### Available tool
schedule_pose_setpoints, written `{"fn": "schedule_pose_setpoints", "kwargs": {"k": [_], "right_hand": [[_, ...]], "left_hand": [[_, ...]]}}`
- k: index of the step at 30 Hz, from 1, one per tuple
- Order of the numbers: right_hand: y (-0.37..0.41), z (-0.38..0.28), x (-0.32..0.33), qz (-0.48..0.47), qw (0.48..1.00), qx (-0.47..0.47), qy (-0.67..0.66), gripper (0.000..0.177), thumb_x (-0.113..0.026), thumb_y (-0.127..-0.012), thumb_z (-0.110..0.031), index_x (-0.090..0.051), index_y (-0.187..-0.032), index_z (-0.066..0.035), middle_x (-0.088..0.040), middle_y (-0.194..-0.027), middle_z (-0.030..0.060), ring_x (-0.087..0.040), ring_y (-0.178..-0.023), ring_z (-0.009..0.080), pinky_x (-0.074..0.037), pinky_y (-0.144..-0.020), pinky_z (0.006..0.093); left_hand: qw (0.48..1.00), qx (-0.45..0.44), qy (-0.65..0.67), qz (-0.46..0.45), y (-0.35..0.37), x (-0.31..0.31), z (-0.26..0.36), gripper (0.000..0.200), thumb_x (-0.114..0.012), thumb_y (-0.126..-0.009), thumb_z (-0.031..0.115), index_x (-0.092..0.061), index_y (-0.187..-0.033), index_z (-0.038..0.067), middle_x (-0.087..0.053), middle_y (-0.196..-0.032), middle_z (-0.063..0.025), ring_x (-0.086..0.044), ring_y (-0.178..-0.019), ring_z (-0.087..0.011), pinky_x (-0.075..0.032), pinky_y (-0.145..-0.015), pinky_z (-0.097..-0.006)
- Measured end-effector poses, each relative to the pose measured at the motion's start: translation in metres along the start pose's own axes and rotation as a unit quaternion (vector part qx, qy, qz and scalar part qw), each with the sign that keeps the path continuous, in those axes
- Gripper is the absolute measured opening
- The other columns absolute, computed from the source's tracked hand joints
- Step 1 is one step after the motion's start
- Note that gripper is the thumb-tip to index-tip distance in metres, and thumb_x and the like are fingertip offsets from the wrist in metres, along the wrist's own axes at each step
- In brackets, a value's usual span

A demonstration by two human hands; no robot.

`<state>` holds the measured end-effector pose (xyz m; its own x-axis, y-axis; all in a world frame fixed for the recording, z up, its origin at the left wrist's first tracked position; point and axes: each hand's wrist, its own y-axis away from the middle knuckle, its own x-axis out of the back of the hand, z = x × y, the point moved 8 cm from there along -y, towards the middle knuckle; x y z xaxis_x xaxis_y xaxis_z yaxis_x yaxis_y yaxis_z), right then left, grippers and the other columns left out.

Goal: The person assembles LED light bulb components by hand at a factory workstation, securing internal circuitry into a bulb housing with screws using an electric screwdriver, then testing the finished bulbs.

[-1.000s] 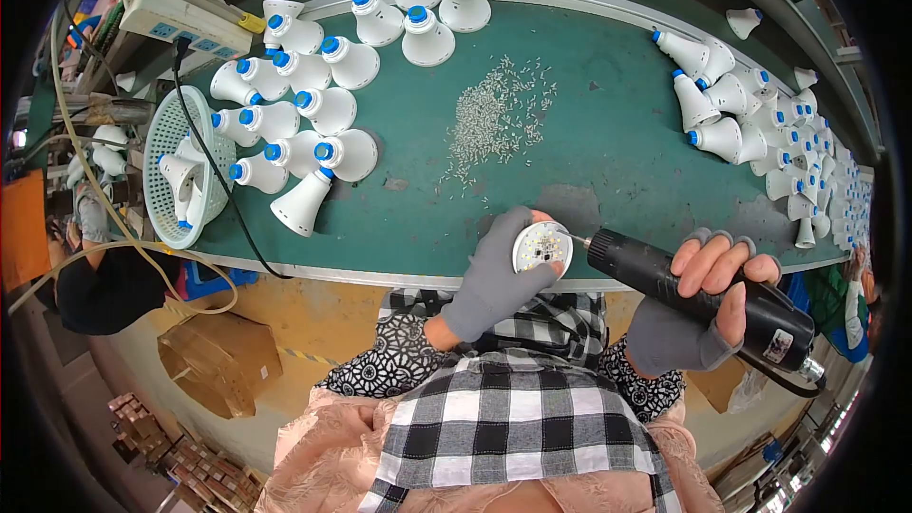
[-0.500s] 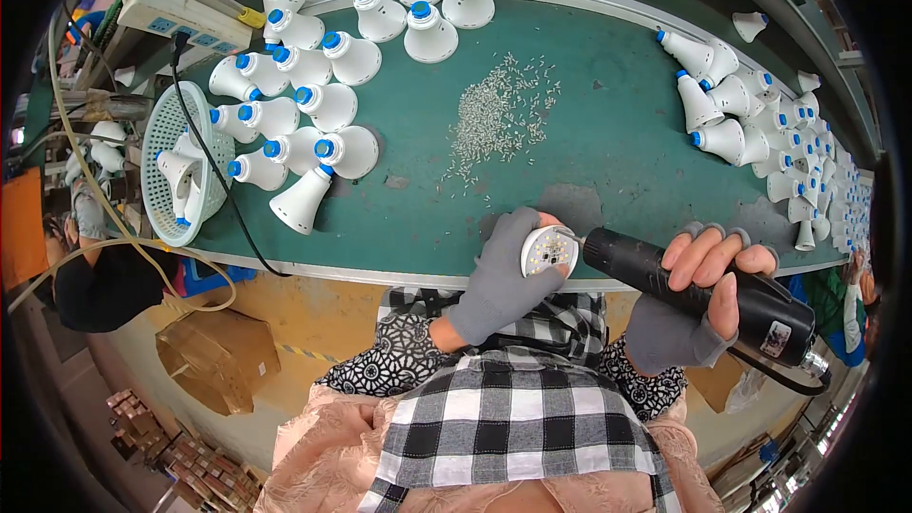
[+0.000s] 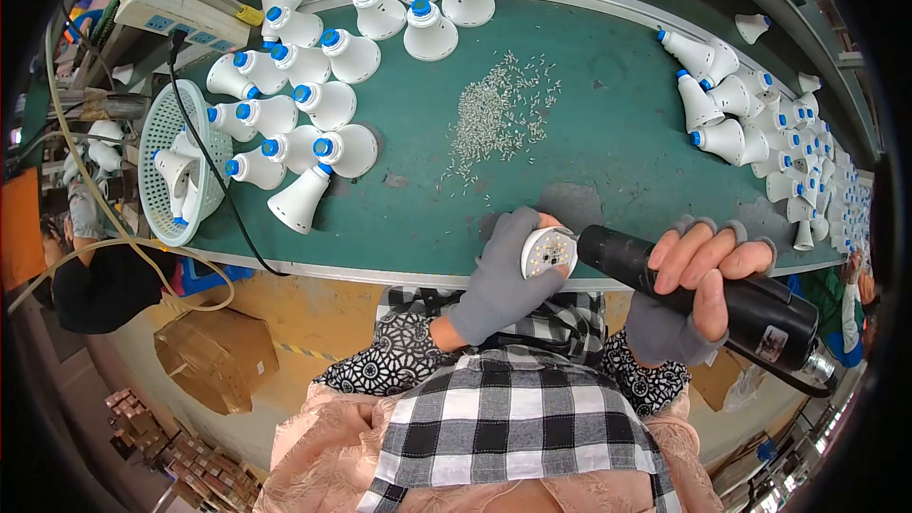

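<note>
My left hand (image 3: pixel 506 266), in a grey fingerless glove, grips a white lamp housing (image 3: pixel 548 253) whose round face with small LEDs is turned up. My right hand (image 3: pixel 698 277), gloved the same way, is wrapped round a black electric screwdriver (image 3: pixel 632 259). The tool lies slantwise, its tip right at the upper right rim of the lamp face. Beyond my hands, a heap of small silvery screws (image 3: pixel 489 119) is spread over the green tabletop (image 3: pixel 408 218).
White lamp housings with blue caps (image 3: pixel 347 150) stand and lie at the left, beside a pale green plastic basket (image 3: pixel 152 199) holding more. Another cluster of housings (image 3: pixel 722 141) fills the right side. A power strip (image 3: pixel 180 14) and a black cable (image 3: pixel 214 166) sit at left.
The screwdriver has shifted slightly, its front end a little left and up and its rear end right. My left hand holds the lamp housing almost unmoved.
</note>
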<state>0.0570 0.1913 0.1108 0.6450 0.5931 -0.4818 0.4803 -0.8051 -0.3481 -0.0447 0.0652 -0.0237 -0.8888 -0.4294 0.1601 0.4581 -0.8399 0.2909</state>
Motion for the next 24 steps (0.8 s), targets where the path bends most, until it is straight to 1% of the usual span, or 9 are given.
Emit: {"fn": "schedule_pose_setpoints", "kwargs": {"k": [5,8,11,13,14,16,19,21,24], "right_hand": [[-0.001,0.005,-0.010,0.008,1.000,-0.027,0.004,0.033,-0.063,-0.085,0.001,-0.038,-0.100,-0.013,-0.053,-0.075,0.0052,-0.056,-0.061,0.0180,-0.049,-0.065,0.0383],[-0.004,0.003,-0.010,-0.017,0.999,-0.021,0.022,0.033,-0.064,-0.084,0.002,-0.041,-0.102,-0.014,-0.053,-0.076,0.0050,-0.056,-0.060,0.0182,-0.049,-0.065,0.0373],[-0.010,-0.007,0.001,0.026,0.999,0.005,-0.039,0.030,-0.064,-0.084,-0.001,-0.044,-0.103,-0.012,-0.053,-0.076,0.0047,-0.055,-0.060,0.0177,-0.049,-0.063,0.0361],[-0.019,-0.013,0.012,0.070,0.992,0.071,-0.073,0.019,-0.057,-0.087,-0.011,-0.047,-0.103,-0.009,-0.050,-0.075,0.0039,-0.050,-0.062,0.0156,-0.044,-0.062,0.0316],[-0.023,-0.009,0.016,0.091,0.991,0.078,-0.066,0.018,-0.056,-0.087,-0.011,-0.047,-0.102,-0.009,-0.050,-0.075,0.0037,-0.049,-0.063,0.0155,-0.043,-0.063,0.0312],[-0.029,0.008,0.020,0.127,0.988,0.089,-0.026,0.015,-0.053,-0.085,-0.009,-0.048,-0.099,-0.007,-0.049,-0.073,0.0044,-0.049,-0.065,0.0160,-0.042,-0.065,0.0315],[-0.032,0.040,0.017,0.160,0.983,0.056,0.071,0.018,-0.055,-0.083,-0.008,-0.049,-0.099,-0.001,-0.051,-0.069,0.0068,-0.051,-0.063,0.0179,-0.046,-0.065,0.0344],[-0.031,0.056,0.021,0.170,0.980,0.058,0.083,0.018,-0.056,-0.083,-0.007,-0.049,-0.098,-0.001,-0.051,-0.068,0.0074,-0.052,-0.062,0.0184,-0.047,-0.064,0.0347],[-0.034,0.066,0.022,0.162,0.980,0.057,0.102,0.019,-0.057,-0.082,-0.006,-0.049,-0.098,0.000,-0.052,-0.067,0.0085,-0.053,-0.060,0.0192,-0.048,-0.062,0.0344]], "left_hand": [[1.000,0.003,0.015,0.003,0.000,0.001,0.000,0.043,-0.074,-0.076,0.017,-0.056,-0.113,0.005,-0.055,-0.105,-0.0062,-0.054,-0.098,-0.0163,-0.045,-0.086,-0.0302],[1.000,-0.009,-0.007,0.000,0.000,0.001,0.001,0.043,-0.073,-0.077,0.018,-0.056,-0.114,0.005,-0.057,-0.104,-0.0055,-0.055,-0.097,-0.0143,-0.046,-0.085,-0.0288],[0.996,0.035,0.080,0.004,0.004,0.006,-0.006,0.043,-0.073,-0.077,0.018,-0.056,-0.115,0.005,-0.060,-0.101,-0.0044,-0.057,-0.094,-0.0125,-0.047,-0.083,-0.0271],[0.982,0.084,0.169,0.011,0.010,0.020,-0.004,0.043,-0.072,-0.078,0.016,-0.055,-0.116,0.005,-0.062,-0.100,-0.0036,-0.058,-0.092,-0.0109,-0.047,-0.082,-0.0257],[0.971,0.109,0.212,0.014,0.014,0.026,-0.004,0.043,-0.072,-0.078,0.015,-0.055,-0.116,0.005,-0.063,-0.100,-0.0032,-0.058,-0.091,-0.0102,-0.047,-0.082,-0.0250],[0.963,0.119,0.239,0.028,0.019,0.034,-0.007,0.043,-0.071,-0.078,0.014,-0.055,-0.116,0.005,-0.063,-0.100,-0.0026,-0.058,-0.091,-0.0092,-0.047,-0.082,-0.0244],[0.954,0.127,0.268,0.041,0.020,0.039,-0.011,0.043,-0.070,-0.078,0.011,-0.055,-0.117,0.003,-0.062,-0.100,-0.0021,-0.058,-0.091,-0.0085,-0.047,-0.081,-0.0240],[0.943,0.149,0.295,0.047,0.022,0.040,-0.015,0.043,-0.069,-0.078,0.010,-0.055,-0.118,0.003,-0.062,-0.100,-0.0023,-0.058,-0.091,-0.0088,-0.047,-0.081,-0.0242],[0.938,0.153,0.305,0.056,0.022,0.041,-0.017,0.043,-0.071,-0.078,0.018,-0.055,-0.115,0.003,-0.063,-0.098,-0.0041,-0.059,-0.088,-0.0091,-0.049,-0.079,-0.0255]]}}
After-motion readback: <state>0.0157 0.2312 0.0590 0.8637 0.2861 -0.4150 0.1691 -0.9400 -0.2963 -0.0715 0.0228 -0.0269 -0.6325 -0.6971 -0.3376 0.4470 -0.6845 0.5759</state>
